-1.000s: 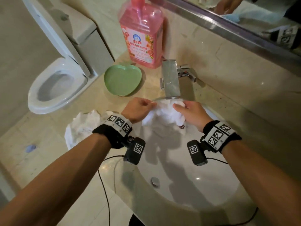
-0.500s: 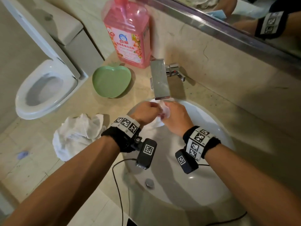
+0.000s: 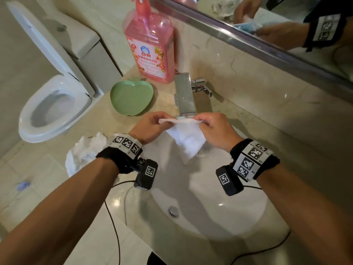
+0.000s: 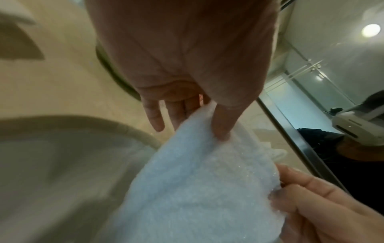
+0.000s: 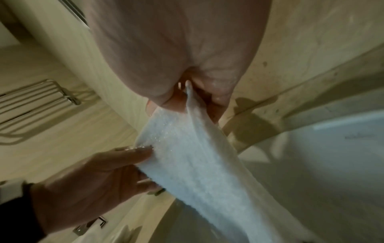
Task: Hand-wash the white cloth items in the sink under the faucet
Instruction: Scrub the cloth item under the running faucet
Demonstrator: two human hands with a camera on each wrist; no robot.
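A small white cloth [image 3: 188,137] hangs spread over the white sink [image 3: 238,213], just below the steel faucet [image 3: 184,94]. My left hand [image 3: 152,125] pinches its upper left edge and my right hand [image 3: 212,127] pinches its upper right edge, so the top edge is stretched between them. The left wrist view shows my thumb on the fluffy wet cloth [image 4: 197,180] with the other hand's fingers [image 4: 311,197] on it lower right. In the right wrist view the cloth [image 5: 197,156] runs from my fingers down toward the basin. No water stream shows.
A second crumpled white cloth [image 3: 86,152] lies on the counter left of the sink. A green apple-shaped dish [image 3: 131,97] and a pink detergent bottle [image 3: 150,46] stand behind it. A toilet [image 3: 53,109] is at the left. A mirror [image 3: 286,25] runs along the back wall.
The cloth was bunched between both hands under the faucet; now the hands have pulled apart and the cloth hangs spread open between them.
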